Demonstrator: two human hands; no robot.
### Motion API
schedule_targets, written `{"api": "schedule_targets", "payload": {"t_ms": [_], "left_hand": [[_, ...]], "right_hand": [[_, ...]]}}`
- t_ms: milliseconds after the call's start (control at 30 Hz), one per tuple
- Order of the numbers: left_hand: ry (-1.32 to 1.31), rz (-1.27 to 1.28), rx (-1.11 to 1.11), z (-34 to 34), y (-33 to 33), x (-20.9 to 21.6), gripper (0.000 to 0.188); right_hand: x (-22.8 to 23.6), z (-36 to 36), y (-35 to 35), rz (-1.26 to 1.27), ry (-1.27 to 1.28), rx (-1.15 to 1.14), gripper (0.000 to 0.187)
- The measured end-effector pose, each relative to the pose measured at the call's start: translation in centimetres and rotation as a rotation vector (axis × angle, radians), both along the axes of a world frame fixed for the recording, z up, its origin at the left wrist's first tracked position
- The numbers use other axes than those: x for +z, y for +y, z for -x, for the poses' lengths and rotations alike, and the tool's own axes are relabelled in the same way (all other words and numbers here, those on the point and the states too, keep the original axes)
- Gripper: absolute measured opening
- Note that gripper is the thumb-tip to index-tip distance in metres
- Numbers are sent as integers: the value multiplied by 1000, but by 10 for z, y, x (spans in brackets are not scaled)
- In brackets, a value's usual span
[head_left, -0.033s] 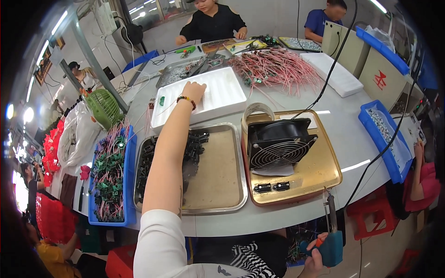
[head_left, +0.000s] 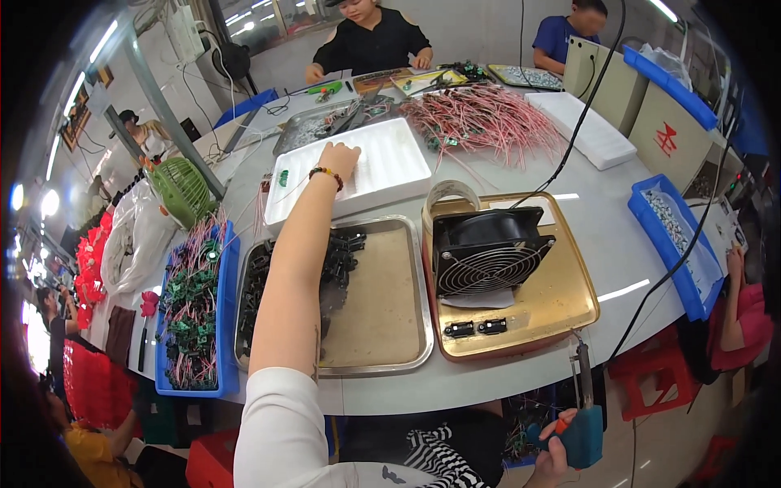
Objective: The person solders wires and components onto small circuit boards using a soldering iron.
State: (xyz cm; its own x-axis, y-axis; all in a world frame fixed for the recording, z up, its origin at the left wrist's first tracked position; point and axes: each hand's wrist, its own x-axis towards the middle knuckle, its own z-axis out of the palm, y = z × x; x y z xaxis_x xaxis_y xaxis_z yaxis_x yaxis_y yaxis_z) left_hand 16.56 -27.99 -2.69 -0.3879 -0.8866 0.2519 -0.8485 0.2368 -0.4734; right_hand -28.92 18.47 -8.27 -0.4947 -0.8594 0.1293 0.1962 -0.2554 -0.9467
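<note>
My left hand [head_left: 338,160] reaches into a white foam tray [head_left: 400,178], its fingers curled downward; whatever they hold is hidden. A small green circuit board [head_left: 283,178] lies in that tray, left of my wrist. At the lower right, my right hand [head_left: 555,457] grips the teal handle of a soldering gun [head_left: 586,431] with an orange trigger. The gun's tip points up near the front edge of a gold tray [head_left: 569,276]. On that tray, two small black housings [head_left: 475,328] lie in front of a black fan [head_left: 488,252].
Under my left forearm, a metal tray [head_left: 390,301] holds many black parts. A blue bin [head_left: 228,325] of wired green boards stands left. Red-and-white wires [head_left: 488,118] are heaped at the back. A black cable [head_left: 561,163] hangs across the right. Other people sit around the table.
</note>
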Motion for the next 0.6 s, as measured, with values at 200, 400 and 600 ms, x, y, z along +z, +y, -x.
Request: {"api": "schedule_targets", "payload": {"t_ms": [200,400,600], "left_hand": [[27,90,-100,3,4,25,12],[469,612,-242,16,75,105,17],[953,364,-477,82,231,123,17]], "right_hand": [[-6,7,3,52,-35,-26,49],[-9,11,4,48,-10,65,49],[-13,4,-15,57,-32,126,47]]}}
